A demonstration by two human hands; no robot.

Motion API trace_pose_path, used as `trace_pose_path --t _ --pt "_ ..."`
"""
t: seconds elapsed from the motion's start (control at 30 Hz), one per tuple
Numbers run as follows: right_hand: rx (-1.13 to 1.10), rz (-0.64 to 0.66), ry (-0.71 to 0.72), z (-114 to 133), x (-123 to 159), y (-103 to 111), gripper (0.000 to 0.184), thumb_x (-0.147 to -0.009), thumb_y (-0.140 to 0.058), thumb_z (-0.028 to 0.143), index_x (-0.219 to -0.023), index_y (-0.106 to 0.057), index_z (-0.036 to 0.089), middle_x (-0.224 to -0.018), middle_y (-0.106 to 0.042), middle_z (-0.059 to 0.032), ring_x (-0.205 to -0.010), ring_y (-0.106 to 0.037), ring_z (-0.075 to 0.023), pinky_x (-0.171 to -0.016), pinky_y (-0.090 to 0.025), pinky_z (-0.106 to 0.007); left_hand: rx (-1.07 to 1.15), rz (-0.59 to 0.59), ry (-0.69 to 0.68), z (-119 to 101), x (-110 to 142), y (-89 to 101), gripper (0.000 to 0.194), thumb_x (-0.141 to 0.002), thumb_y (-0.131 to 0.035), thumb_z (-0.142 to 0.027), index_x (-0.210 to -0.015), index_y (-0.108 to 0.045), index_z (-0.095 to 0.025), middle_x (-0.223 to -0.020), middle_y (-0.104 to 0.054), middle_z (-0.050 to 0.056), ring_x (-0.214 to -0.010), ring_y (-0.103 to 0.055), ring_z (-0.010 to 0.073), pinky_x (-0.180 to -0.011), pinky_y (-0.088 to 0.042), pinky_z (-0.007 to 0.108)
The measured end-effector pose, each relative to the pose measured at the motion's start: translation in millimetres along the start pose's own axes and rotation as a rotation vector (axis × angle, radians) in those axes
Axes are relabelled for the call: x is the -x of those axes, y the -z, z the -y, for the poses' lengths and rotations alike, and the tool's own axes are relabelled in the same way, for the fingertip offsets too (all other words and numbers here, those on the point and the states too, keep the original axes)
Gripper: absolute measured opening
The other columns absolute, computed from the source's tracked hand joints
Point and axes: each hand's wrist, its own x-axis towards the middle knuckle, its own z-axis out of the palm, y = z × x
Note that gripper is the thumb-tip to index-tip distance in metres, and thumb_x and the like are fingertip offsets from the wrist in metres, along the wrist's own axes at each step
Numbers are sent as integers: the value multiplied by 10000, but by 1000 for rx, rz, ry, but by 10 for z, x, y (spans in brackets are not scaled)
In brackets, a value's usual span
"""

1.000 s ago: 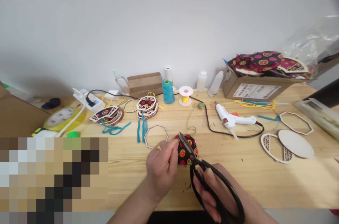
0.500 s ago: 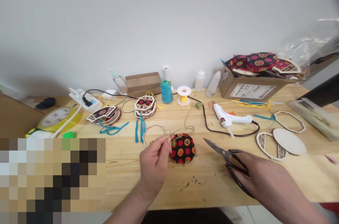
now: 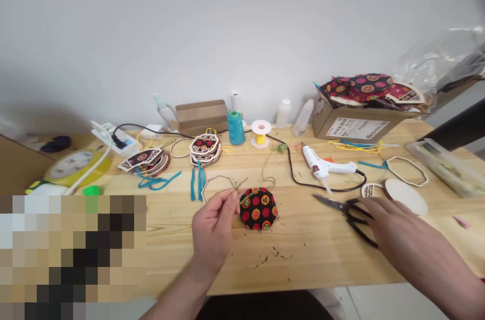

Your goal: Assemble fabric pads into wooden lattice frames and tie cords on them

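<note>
Pale wood counter (image 3: 170,254). Patterned fabric disc (image 3: 259,209) lies mid-counter; left hand (image 3: 214,221), grip pinching green cord (image 3: 237,186) at its upper-left edge. Right hand (image 3: 396,226) over handles of scissors (image 3: 344,206); cannot tell if grip closed. Disc likely light: hold by rim. Cord probably limp.

L hand (image 3: 212,224): fingers (image 3: 228,209) pinched | R hand (image 3: 401,234): palm dn

Fabric piece (image 3: 258,209) black, dotted dark red, orange-yellow flower rounds, some green-centred. Thread (image 3: 237,188) olive green. Scissors (image 3: 345,207) black and grey. Thread cone (image 3: 236,129) teal; spool (image 3: 260,136) white, wound yellow. Glue gun (image 3: 320,166) white. Tape roll (image 3: 100,172) yellow. Carton (image 3: 397,119) brown, label (image 3: 358,128) white. Cap (image 3: 91,190) bright green. Tabletop (image 3: 257,274) pale wood, grain showing.
</note>
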Motion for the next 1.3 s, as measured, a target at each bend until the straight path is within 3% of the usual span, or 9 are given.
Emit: trace_pose_path --t 0.1,0.2,0.53,0.63,0.7,0.8,0.93,1.07,1.3 --pt "82 -62 80 144 -236 37 348 -876 -427 249 -1150 -597 116 -1152 -617 -162 -1025 -567 -314 -826 -497 -433 71 -29 32 23 -3 -6 179 -829 -586 -274 -683 -632 -182 -600 -569 -37 -759 -618 116 -777 -467 191" --pt "138 -31 133 245 -520 2 374 -879 -481 322 -1221 -547 186 -1286 -534 -139 -1108 -505 -334 -807 -473 -442 173 -72 38 56 -10 -10 123 -817 -601 -262 -753 -669 -182 -580 -544 -44 -691 -578 105 -822 -467 228" --pt "192 44 32 58 -957 -227 369 -850 -467 188 -1202 -524 92 -1188 -581 -187 -1059 -503 -347 -742 -431 -433 278 -76 -7 50 12 -5 99 -822 -589 -216 -789 -670 -170 -585 -520 -47 -635 -528 99 -902 -459 314" --pt "-73 -24 29 227 -982 -122 320 -853 -500 234 -1132 -589 104 -1160 -601 -186 -1047 -520 -331 -791 -439 -446 227 -34 9 20 18 -4 128 -834 -574 -219 -755 -661 -168 -599 -531 -36 -675 -551 111 -892 -455 293" --pt "-466 -26 44 479 -960 -11 258 -858 -529 281 -1035 -653 140 -1078 -650 -135 -960 -579 -254 -802 -461 -381 200 8 18 2 18 0 156 -841 -564 -224 -722 -648 -169 -603 -534 -30 -689 -558 116 -849 -462 267" --pt "-1064 213 -51 936 -911 132 212 -852 -554 317 -944 -703 198 -847 -693 -50 -729 -613 -156 -660 -489 -285 138 76 7 -26 21 7 196 -848 -553 -223 -672 -619 -170 -600 -540 -30 -668 -548 107 -806 -460 239" --pt "-1576 433 -249 1344 -911 163 248 -743 -671 304 -942 -711 163 -850 -708 -43 -737 -625 -143 -699 -505 -292 58 134 -18 -47 28 13 163 -851 -552 -232 -725 -637 -173 -607 -554 -33 -607 -516 91 -642 -447 189" --pt "-1772 449 -373 1451 -946 91 265 -662 -734 296 -867 -717 131 -688 -666 -12 -607 -582 -109 -597 -495 -269 36 171 -55 -50 39 16 147 -854 -545 -228 -787 -662 -173 -608 -568 -29 -589 -523 91 -593 -438 184" --pt "-1860 372 -311 1465 -924 34 118 -675 -733 257 -691 -686 150 -646 -645 5 -572 -576 -95 -547 -479 -237 -64 230 -149 -82 67 7 163 -855 -529 -220 -810 -679 -174 -584 -577 -24 -551 -534 96 -551 -439 190"
